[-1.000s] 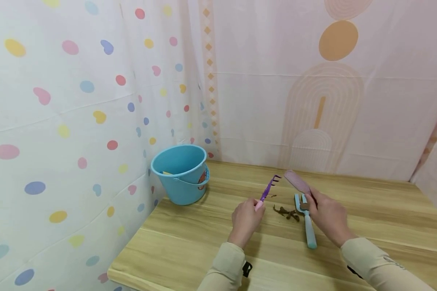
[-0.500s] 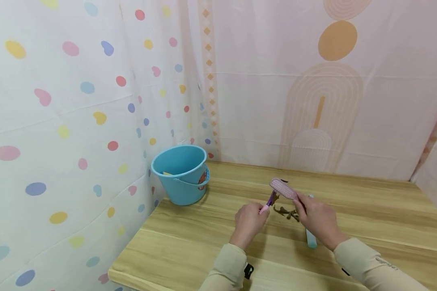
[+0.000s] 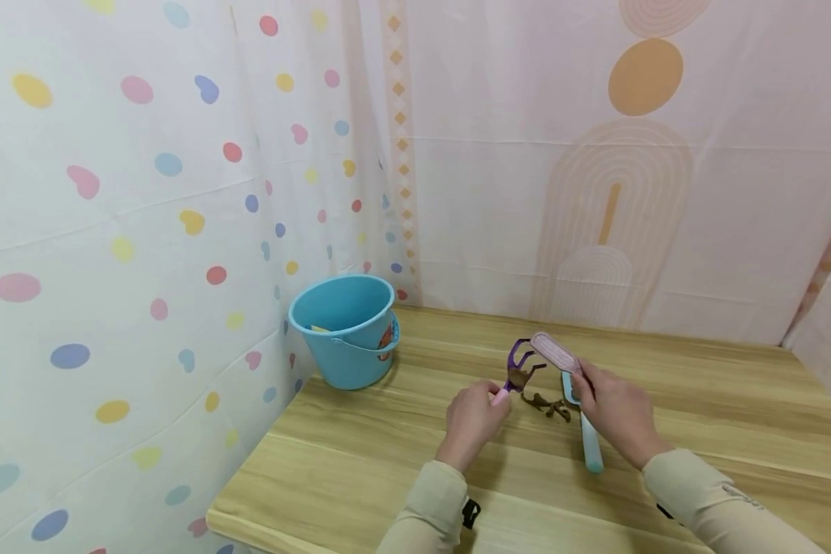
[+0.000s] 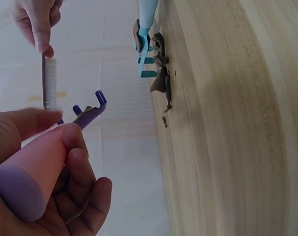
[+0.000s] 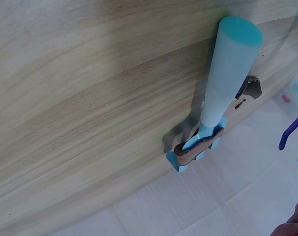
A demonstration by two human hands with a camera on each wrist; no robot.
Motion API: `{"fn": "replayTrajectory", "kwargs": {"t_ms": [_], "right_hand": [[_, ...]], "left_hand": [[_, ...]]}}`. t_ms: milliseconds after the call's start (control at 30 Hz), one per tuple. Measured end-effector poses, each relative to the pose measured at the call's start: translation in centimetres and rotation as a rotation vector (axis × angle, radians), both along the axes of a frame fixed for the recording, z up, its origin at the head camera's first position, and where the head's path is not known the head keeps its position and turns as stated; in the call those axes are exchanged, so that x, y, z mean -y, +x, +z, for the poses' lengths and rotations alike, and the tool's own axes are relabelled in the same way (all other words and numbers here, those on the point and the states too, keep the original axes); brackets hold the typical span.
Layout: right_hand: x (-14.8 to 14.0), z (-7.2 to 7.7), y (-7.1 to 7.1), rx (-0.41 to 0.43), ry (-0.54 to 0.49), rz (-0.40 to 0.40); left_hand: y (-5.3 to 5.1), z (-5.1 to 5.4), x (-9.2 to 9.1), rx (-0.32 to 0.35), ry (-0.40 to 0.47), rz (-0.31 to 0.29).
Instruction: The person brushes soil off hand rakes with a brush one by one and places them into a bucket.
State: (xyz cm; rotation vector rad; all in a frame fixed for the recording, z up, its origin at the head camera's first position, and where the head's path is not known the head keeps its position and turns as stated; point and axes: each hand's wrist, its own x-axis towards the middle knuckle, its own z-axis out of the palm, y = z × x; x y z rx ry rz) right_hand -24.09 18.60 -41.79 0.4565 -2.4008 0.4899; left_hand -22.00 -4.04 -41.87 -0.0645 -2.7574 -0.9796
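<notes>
My left hand (image 3: 472, 425) grips the pink handle (image 4: 37, 169) of a small purple rake (image 3: 513, 362), its tines raised above the table with a brown clump (image 3: 518, 378) on them. My right hand (image 3: 618, 409) holds a pink brush (image 3: 555, 352); in the left wrist view its white bristles (image 4: 51, 83) face the rake. Under the right hand a light-blue fork (image 3: 591, 442) lies on the table, and a brown piece (image 5: 192, 151) sits across its tines in the right wrist view. Brown scraps (image 3: 547, 406) lie between the hands, left of the fork.
A blue bucket (image 3: 352, 362) with a handle stands at the table's back left, something yellow inside it. The wooden table (image 3: 332, 477) ends at a patterned curtain (image 3: 485, 215) behind and a dotted one (image 3: 180, 323) on the left.
The brush moved left over the rake, then back slightly right. The rake has turned, its tines now spread to view with the brown clump showing. Fork and bucket have stayed put.
</notes>
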Motion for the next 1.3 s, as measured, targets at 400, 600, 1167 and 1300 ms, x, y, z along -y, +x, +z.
{"fn": "replayTrajectory", "kwargs": {"t_ms": [400,600,1167,1300], "right_hand": [[-0.35,-0.14,-0.14,0.001,0.006,-0.013],[-0.41,-0.25,-0.15,-0.008,0.01,-0.015],[-0.18,-0.42,-0.06,0.03,0.114,0.069],[-0.16,-0.52,-0.1,0.06,0.128,0.093]], "left_hand": [[-0.03,-0.13,0.16,-0.051,-0.032,-0.011],[0.0,-0.04,0.08,-0.084,-0.085,-0.002],[-0.01,-0.63,0.38,-0.094,-0.118,-0.011],[0.1,-0.57,0.39,-0.092,-0.13,-0.016]]}}
